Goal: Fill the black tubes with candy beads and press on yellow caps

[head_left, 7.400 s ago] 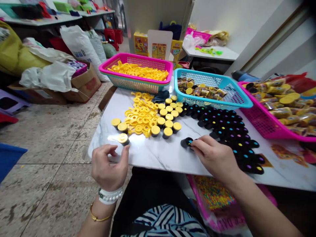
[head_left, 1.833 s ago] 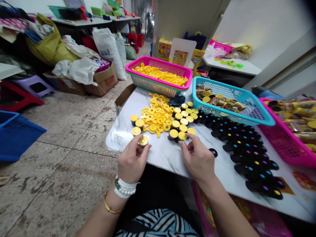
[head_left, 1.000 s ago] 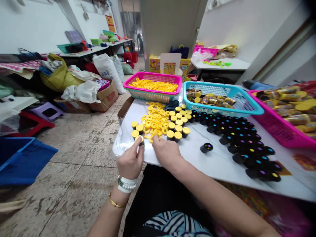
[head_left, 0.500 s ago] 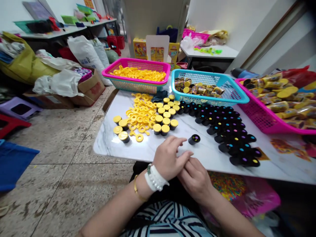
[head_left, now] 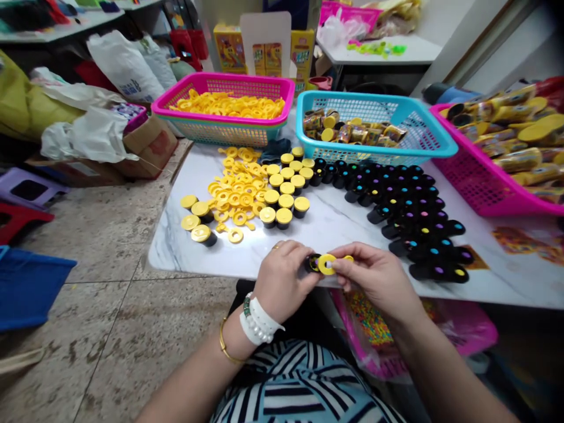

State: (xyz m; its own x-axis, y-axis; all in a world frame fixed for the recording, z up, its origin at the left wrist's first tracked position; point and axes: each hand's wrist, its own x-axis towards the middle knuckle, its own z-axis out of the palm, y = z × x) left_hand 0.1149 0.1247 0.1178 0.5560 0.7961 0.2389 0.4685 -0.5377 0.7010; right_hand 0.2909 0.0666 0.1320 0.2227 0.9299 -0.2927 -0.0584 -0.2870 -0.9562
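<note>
My left hand (head_left: 286, 276) is closed round a small black cup (head_left: 312, 262) near the table's front edge. Between the fingers of my right hand (head_left: 379, 279) is a yellow plastic ring (head_left: 326, 264), held right beside the cup's mouth. Whether ring and cup touch, I cannot tell. Loose yellow rings with tabs (head_left: 240, 194) lie heaped beyond my left hand. Black cups with yellow lids (head_left: 284, 217) stand beside that heap, and several more lidded cups (head_left: 201, 235) stand to its left. Rows of black cups with coloured dots inside (head_left: 414, 217) spread over the table's right side.
A pink basket of yellow rings (head_left: 224, 82), a blue basket of wrapped tubes (head_left: 379, 154) and a pink basket of tubes (head_left: 493, 194) line the back and right of the white table (head_left: 176, 258). Under the front edge sits a pink bag of colourful bits (head_left: 467, 329).
My left hand has taken hold of the black cup that stood alone on the table. My right hand has come up from beside it, now showing the yellow ring. The view has tilted down.
</note>
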